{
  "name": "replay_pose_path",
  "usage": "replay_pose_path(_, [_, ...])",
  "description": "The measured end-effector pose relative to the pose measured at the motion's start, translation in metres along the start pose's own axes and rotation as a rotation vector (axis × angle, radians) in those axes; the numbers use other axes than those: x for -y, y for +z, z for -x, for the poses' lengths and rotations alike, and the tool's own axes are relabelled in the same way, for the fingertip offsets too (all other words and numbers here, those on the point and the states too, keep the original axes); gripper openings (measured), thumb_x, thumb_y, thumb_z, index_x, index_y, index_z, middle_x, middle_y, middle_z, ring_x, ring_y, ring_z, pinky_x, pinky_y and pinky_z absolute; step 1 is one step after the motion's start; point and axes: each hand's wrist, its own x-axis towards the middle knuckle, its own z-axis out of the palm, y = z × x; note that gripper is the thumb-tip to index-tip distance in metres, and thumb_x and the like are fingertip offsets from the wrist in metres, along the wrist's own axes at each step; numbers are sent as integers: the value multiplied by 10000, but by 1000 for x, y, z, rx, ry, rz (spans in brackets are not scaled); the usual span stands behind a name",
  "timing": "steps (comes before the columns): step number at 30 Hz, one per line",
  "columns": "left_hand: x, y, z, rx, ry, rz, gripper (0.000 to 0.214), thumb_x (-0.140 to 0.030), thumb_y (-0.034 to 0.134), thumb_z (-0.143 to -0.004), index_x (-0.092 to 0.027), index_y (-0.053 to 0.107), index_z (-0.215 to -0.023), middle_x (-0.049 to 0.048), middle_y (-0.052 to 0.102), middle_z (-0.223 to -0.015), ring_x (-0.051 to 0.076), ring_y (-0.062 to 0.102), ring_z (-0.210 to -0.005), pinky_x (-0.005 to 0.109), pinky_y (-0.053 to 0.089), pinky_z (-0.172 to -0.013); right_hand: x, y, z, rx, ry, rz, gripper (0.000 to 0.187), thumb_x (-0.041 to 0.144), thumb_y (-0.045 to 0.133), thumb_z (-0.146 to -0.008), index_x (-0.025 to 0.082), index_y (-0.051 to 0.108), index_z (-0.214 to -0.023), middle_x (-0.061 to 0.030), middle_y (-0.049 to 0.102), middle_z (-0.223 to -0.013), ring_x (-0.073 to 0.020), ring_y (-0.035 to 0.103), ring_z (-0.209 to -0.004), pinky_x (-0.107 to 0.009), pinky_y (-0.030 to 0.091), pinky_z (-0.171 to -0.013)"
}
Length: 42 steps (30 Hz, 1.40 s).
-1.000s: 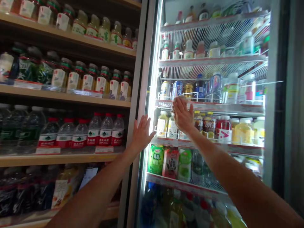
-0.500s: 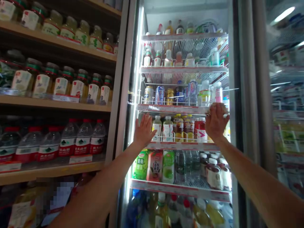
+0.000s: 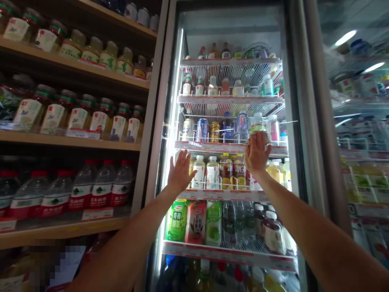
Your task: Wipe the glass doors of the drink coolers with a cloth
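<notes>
My left hand (image 3: 180, 172) lies flat with fingers spread against the glass door (image 3: 231, 24) of a lit drinks cooler. My right hand (image 3: 257, 153) presses a crumpled, pale cloth (image 3: 265, 137) on the same glass; the cloth shows around my fingertips. Behind the glass, just right of my left hand, stand pale bottles (image 3: 199, 172) with white caps. Cans, among them a blue can (image 3: 202, 130), sit on the shelf above. Part of a bottle row is hidden behind my right hand and forearm.
To the left, open wooden shelves (image 3: 60, 140) carry jars (image 3: 79, 113) and red-capped water bottles (image 3: 103, 184). The metal door frame (image 3: 316, 121) runs down the right side, with another glass-fronted cooler (image 3: 364, 121) beyond it. Lower cooler shelves hold cartons (image 3: 196, 223) and bottles.
My right hand has slid left across the glass with the cloth. My left hand stays flat in about the same place. The view has shifted slightly.
</notes>
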Motion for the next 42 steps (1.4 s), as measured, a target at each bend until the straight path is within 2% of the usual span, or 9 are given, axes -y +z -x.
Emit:
replay_pose_path(3, [7, -3, -1, 11, -32, -1, 622, -430, 372, -886, -100, 270, -1403, 129, 178, -1500, 251, 161, -1393, 526, 145, -1115, 45, 10, -3, 62, -88, -23, 525, 258, 289, -872, 175, 339, -1387, -81, 237, -1498, -236, 225, -1367, -544, 162, -1081])
replay_pose_path(6, [21, -6, 0, 3, -84, -4, 630, -439, 367, -885, -94, 267, -1404, 132, 182, -1501, 255, 167, -1392, 537, 145, -1112, 86, 20, 1, 116, -243, -53, 524, 254, 304, -875, 186, 329, -1394, -57, 228, -1503, -223, 198, -1377, -524, 140, -1098])
replay_pose_path(14, [65, -5, 17, -29, -153, -50, 646, -429, 383, -881, -77, 251, -1406, 143, 165, -1502, 254, 157, -1394, 531, 153, -1111, 188, 46, 35, 213, -598, -189, 490, 217, 358, -878, 191, 369, -1367, -43, 263, -1492, -222, 208, -1377, -515, 97, -1121])
replay_pose_path(17, [77, -3, 25, -15, -183, -72, 650, -410, 415, -871, -73, 256, -1404, 151, 165, -1500, 261, 159, -1393, 536, 163, -1106, 213, 56, 50, 248, -719, -245, 451, 200, 329, -896, 207, 411, -1340, -36, 334, -1461, -213, 250, -1363, -505, 112, -1124])
replay_pose_path(20, [85, 1, 30, 5, -198, -76, 669, -404, 430, -864, -72, 236, -1412, 148, 174, -1498, 265, 176, -1389, 532, 172, -1105, 223, 61, 58, 265, -828, -272, 442, 176, 335, -892, 221, 434, -1320, -16, 351, -1453, -200, 268, -1357, -491, 104, -1133])
replay_pose_path(24, [85, 6, 27, -16, -192, -69, 663, -429, 396, -874, -74, 238, -1412, 150, 186, -1496, 262, 182, -1388, 532, 166, -1105, 216, 57, 51, 293, -922, -262, 438, 177, 339, -891, 230, 433, -1315, -7, 331, -1463, -195, 268, -1356, -513, 102, -1130])
replay_pose_path(30, [58, 2, 4, -37, -94, -35, 642, -461, 371, -879, -119, 255, -1410, 135, 186, -1502, 252, 158, -1394, 533, 132, -1111, 177, 43, 14, 246, -690, -179, 486, 206, 351, -878, 195, 368, -1364, -44, 263, -1492, -221, 213, -1374, -540, 98, -1116])
replay_pose_path(35, [26, -6, -15, 5, -59, -9, 628, -453, 357, -885, -103, 276, -1401, 125, 177, -1505, 251, 146, -1397, 536, 118, -1116, 117, 30, -20, 189, -486, -102, 510, 242, 302, -882, 209, 326, -1391, -45, 231, -1504, -213, 201, -1378, -532, 98, -1110])
replay_pose_path(42, [1, -7, -25, -2, -177, 37, 658, -448, 360, -884, -49, 257, -1396, 151, 151, -1505, 254, 136, -1398, 516, 146, -1117, 23, 3, -41, 59, -231, 11, 525, 258, 268, -878, 197, 308, -1398, -87, 266, -1488, -225, 242, -1361, -551, 166, -1078])
